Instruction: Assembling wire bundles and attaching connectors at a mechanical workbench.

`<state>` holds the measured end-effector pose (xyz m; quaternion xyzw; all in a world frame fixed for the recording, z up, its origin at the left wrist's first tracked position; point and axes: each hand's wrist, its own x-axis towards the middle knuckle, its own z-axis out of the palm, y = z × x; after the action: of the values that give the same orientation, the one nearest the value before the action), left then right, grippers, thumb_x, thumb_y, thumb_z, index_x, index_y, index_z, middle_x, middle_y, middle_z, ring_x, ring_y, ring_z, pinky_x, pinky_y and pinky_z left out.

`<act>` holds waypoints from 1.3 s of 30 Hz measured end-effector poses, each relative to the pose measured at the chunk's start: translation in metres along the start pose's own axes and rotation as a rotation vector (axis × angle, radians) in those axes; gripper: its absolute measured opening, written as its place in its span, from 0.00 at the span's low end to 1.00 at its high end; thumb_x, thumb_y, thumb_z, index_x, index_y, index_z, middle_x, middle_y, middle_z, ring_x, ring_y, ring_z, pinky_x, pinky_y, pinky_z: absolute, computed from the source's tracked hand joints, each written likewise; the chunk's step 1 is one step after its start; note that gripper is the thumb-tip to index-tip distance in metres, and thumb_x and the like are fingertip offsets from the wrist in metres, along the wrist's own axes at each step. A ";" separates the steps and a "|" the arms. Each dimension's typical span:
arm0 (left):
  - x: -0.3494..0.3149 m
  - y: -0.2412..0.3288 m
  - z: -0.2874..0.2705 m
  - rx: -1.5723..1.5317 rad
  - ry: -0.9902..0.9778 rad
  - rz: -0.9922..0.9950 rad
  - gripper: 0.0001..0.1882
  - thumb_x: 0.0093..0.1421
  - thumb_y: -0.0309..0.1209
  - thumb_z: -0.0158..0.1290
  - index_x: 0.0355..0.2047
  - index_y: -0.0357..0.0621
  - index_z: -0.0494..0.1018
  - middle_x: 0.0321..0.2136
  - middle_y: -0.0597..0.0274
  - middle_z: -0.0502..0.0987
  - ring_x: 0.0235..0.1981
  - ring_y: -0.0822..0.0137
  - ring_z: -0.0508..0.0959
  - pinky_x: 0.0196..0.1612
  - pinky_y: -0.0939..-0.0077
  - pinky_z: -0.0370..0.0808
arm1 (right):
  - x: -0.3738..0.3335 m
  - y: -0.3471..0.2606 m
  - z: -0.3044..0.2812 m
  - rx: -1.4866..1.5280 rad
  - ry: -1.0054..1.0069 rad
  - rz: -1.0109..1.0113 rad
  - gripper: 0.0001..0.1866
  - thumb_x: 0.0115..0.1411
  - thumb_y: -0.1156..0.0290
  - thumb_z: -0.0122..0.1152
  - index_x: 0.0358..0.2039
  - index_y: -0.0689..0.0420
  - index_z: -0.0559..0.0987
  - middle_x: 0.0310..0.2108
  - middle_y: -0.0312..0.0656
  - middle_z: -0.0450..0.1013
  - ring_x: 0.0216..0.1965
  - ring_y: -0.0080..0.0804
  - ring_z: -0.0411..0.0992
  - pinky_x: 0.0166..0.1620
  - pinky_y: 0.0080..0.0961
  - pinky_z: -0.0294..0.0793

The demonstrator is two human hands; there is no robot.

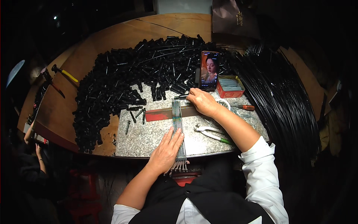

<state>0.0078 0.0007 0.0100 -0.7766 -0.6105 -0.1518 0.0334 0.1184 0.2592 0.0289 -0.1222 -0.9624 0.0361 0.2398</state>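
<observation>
A row of thin metal rods lies side by side across a red and dark bar, their near ends reaching past the table edge. My left hand rests flat over the rods, fingers stretched out. At their far ends, my right hand has its fingers closed on a small black tubular part; the fingertips are partly hidden. Several similar black parts stand just beyond. Pincers with a green handle lie beneath my right forearm. Loose screws are left of the bar.
A large heap of black parts curves around the speckled board. A phone stands beside a red box of thin pieces. Long black rods cover the right side. A screwdriver and a yellow-handled hammer lie farther out.
</observation>
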 end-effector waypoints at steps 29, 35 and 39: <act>0.000 0.001 -0.004 -0.079 -0.006 -0.011 0.32 0.57 0.33 0.49 0.62 0.36 0.57 0.62 0.42 0.56 0.64 0.42 0.55 0.64 0.53 0.55 | 0.012 -0.015 0.008 0.060 0.004 0.007 0.08 0.55 0.72 0.50 0.31 0.59 0.77 0.33 0.45 0.67 0.41 0.42 0.69 0.42 0.35 0.71; 0.001 0.002 -0.002 -0.045 -0.006 -0.007 0.32 0.55 0.28 0.48 0.61 0.40 0.58 0.62 0.43 0.56 0.64 0.41 0.55 0.64 0.53 0.55 | 0.013 -0.019 0.011 0.021 0.138 -0.003 0.08 0.54 0.73 0.58 0.35 0.59 0.74 0.33 0.45 0.67 0.38 0.44 0.69 0.40 0.36 0.71; -0.004 -0.002 0.000 -0.056 -0.004 -0.017 0.34 0.51 0.21 0.47 0.61 0.39 0.58 0.62 0.43 0.56 0.64 0.41 0.54 0.64 0.53 0.55 | 0.003 0.001 -0.019 -0.090 0.191 0.063 0.08 0.54 0.72 0.61 0.34 0.57 0.74 0.32 0.44 0.67 0.36 0.45 0.70 0.37 0.39 0.72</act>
<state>0.0047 -0.0023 0.0082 -0.7724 -0.6126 -0.1676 0.0092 0.1245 0.2610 0.0472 -0.1659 -0.9315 -0.0116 0.3234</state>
